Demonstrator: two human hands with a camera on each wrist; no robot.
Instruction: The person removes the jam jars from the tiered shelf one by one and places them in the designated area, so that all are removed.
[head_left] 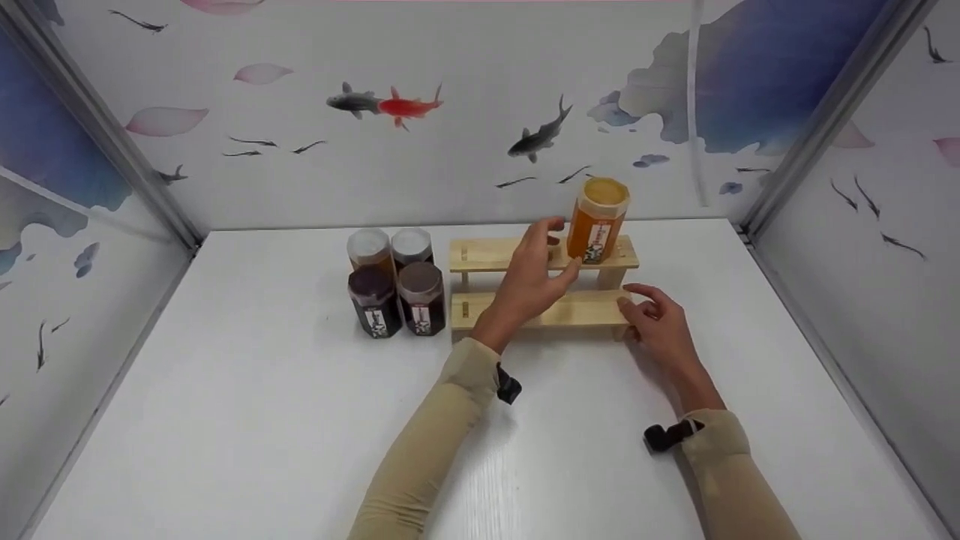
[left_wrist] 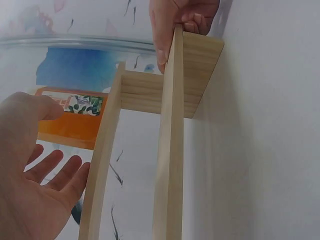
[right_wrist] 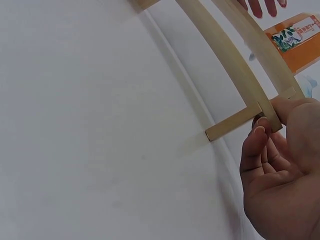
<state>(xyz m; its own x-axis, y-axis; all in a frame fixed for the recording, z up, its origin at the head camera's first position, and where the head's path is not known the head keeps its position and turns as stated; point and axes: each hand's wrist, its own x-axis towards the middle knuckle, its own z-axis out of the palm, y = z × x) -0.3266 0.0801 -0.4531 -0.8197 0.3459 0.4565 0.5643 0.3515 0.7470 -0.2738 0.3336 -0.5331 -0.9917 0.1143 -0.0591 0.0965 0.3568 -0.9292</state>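
Note:
A two-tier wooden rack (head_left: 544,309) stands on the white table. On the right part of its upper shelf sits a hexagonal jar of orange-amber contents (head_left: 598,225), upright, with a white label. My left hand (head_left: 534,274) is just left of that jar, thumb and fingers spread apart; its thumb (left_wrist: 47,107) overlaps the jar's label in the left wrist view. With thumb and fingers, my right hand (head_left: 664,330) pinches the right end of the lower shelf (right_wrist: 240,82), beside the rack's side leg (right_wrist: 232,123).
Left of the rack several lidded jars stand close together: two dark ones (head_left: 375,304) (head_left: 422,300) in front, an amber one (head_left: 369,247) and another dark one (head_left: 412,246) behind. Printed panels (head_left: 450,172) with fish enclose the table (head_left: 247,360) at back and sides.

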